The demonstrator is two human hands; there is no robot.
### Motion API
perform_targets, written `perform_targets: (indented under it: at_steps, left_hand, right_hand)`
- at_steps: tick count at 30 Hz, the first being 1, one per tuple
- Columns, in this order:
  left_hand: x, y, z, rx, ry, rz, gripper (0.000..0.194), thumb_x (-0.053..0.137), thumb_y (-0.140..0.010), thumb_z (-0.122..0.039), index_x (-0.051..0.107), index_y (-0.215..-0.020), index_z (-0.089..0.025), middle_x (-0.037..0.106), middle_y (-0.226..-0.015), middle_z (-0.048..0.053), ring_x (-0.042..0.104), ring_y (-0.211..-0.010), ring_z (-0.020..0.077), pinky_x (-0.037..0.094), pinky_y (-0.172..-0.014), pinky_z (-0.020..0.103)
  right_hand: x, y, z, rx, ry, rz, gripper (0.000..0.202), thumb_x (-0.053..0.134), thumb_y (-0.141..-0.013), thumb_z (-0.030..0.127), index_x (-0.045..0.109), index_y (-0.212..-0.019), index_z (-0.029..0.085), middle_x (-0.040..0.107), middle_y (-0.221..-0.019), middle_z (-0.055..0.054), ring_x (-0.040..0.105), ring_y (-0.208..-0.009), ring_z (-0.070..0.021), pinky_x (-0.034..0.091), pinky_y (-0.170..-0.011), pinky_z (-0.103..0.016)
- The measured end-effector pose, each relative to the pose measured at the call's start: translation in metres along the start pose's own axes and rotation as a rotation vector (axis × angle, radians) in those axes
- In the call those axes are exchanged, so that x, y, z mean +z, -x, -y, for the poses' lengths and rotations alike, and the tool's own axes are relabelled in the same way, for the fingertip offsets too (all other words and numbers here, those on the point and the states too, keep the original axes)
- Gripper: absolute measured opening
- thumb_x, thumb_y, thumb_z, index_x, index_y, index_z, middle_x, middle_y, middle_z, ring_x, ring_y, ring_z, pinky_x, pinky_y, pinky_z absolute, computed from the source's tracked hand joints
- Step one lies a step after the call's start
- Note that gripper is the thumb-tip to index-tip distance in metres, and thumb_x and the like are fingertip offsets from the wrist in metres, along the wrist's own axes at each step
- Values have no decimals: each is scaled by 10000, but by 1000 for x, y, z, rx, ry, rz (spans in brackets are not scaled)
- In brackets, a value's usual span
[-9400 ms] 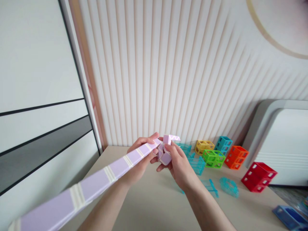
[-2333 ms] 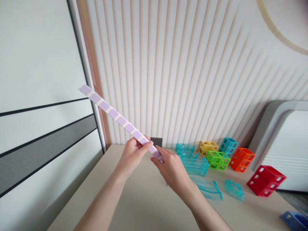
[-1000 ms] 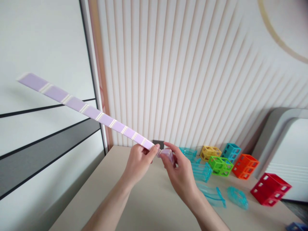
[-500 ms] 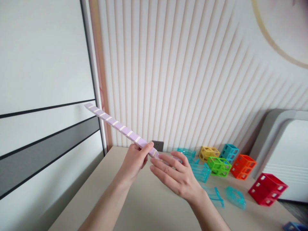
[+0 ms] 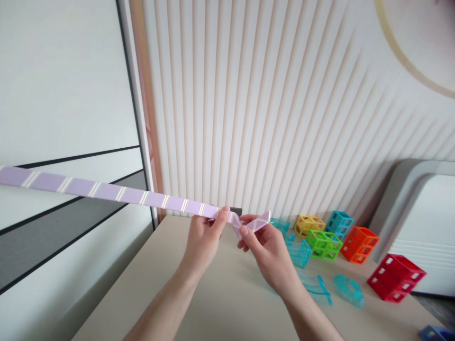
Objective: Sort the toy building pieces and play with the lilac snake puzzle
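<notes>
A long lilac segmented strip (image 5: 131, 195) with pale cross lines runs from the left edge of the view to the middle, held in the air above the table. My left hand (image 5: 206, 237) pinches it between thumb and fingers near its right part. Just to the right, my right hand (image 5: 266, 246) is closed on the strip's end, which is bent into triangular folds. The two hands are close together but apart.
On the beige table (image 5: 213, 293) at the right stand yellow (image 5: 308, 226), green (image 5: 324, 245), blue (image 5: 339, 225), orange (image 5: 359, 245) and red (image 5: 396, 278) open-frame blocks. Clear teal pieces (image 5: 348, 290) lie nearer. A ribbed wall rises behind.
The strip has swung toward me and to the left, reaching the frame edge. My right hand has gone from spread fingers to a grip on its end, now folded and raised.
</notes>
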State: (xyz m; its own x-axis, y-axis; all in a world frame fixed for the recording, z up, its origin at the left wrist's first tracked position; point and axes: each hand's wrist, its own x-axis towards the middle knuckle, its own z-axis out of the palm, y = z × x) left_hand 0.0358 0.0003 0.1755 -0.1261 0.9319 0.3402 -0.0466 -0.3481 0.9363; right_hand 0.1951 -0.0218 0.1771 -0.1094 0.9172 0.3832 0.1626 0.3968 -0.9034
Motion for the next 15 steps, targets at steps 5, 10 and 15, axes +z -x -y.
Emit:
perform_targets:
  at_steps: [5, 10, 15]
  left_hand:
    - [1, -5, 8, -16, 20, -40, 451, 667, -873, -507, 450, -617, -206, 270, -508, -91, 239, -449, 70, 176, -420, 225]
    - [-4, -6, 4, 28, -29, -30, 474, 639, -903, -502, 435, -595, -205, 279, -487, -88, 259, -444, 73, 183, -426, 231]
    - [-2, -2, -1, 65, 46, 23, 442, 645, -910, -487, 434, -639, -208, 298, -501, -95, 268, -452, 70, 207, -435, 222]
  right_hand:
    - [-3, -2, 0, -108, 345, 23, 211, 629, -914, 370, 657, -1052, 213, 734, -874, -29, 669, -733, -186, 510, -652, -263]
    - [-3, 0, -4, -253, 492, 38, 232, 615, -927, 300, 642, -1149, 238, 754, -1025, -34, 708, -863, -196, 523, -751, -259]
    - [1, 2, -4, -202, 365, -88, 246, 618, -933, 385, 704, -1080, 207, 774, -1015, -60, 732, -853, -213, 550, -709, -258]
